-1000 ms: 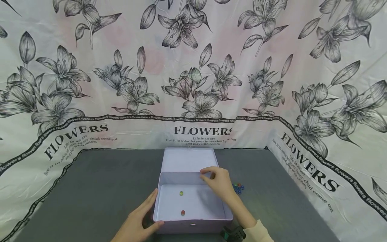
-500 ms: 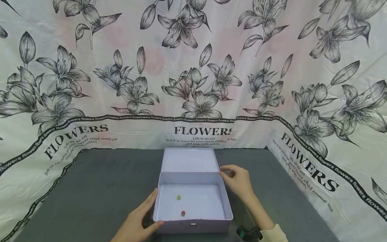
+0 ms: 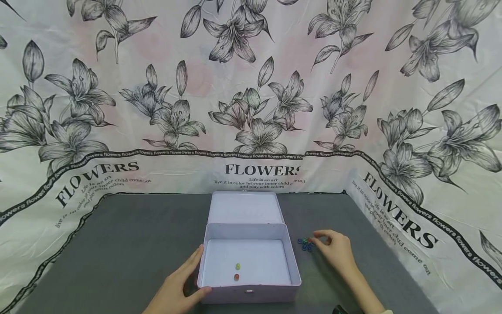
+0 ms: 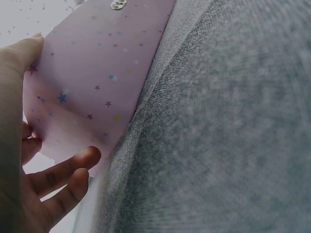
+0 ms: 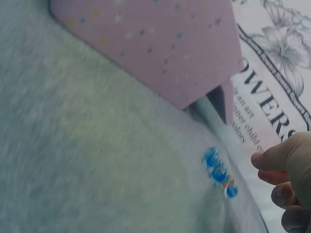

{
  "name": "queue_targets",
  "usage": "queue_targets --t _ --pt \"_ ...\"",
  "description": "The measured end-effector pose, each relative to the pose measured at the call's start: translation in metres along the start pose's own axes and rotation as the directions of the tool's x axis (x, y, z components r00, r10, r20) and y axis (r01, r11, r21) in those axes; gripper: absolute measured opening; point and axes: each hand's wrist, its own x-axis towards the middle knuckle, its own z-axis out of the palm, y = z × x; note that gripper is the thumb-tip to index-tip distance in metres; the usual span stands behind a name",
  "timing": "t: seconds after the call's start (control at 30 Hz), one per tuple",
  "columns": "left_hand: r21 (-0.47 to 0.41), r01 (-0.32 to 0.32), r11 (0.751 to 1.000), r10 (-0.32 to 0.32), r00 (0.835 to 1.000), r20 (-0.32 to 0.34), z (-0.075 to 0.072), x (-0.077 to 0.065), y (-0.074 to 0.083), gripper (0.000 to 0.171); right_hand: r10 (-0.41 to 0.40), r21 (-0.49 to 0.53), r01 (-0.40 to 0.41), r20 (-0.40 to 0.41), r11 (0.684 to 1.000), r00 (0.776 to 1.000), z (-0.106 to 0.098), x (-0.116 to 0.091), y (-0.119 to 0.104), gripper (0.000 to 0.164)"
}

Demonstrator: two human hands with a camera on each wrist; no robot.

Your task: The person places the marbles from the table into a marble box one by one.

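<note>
A lilac tin box [image 3: 274, 295] with its lid [image 3: 246, 208] folded back stands mid-table; the wrist views show small stars on its walls. My left hand [image 3: 176, 281] touches its front left corner, thumb on the front and fingers extended along the left side. Inside lie a yellow-green marble [image 3: 237, 266] and a red marble [image 3: 236, 277], apart from each other. Right of the box my right hand [image 3: 337, 252] hovers at a small cluster of mostly blue marbles [image 5: 219, 173], its fingers loosely bent. In the right wrist view, the fingertips are apart from the cluster and nothing shows between them.
A grey cloth [image 3: 149, 235] covers the table. White curtain [image 3: 259, 109] printed with flowers and lettering surrounds it at the back and both sides. The lid reaches back close to the curtain. A dark wrist strap [image 3: 339, 310] shows at the bottom edge.
My right hand has moved from above the box rightward and down to the marble cluster. The yellow-green marble has rolled toward the front, near the red one. My left hand stays at the corner.
</note>
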Motion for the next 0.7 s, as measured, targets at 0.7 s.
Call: queue_targets --t 0.7 --pt "0.012 -0.025 1.000 0.025 1.000 -0.006 0.000 -0.001 -0.001 0.096 0.064 -0.032 -0.062 0.088 0.998 0.994 0.010 -0.010 0.020 0.014"
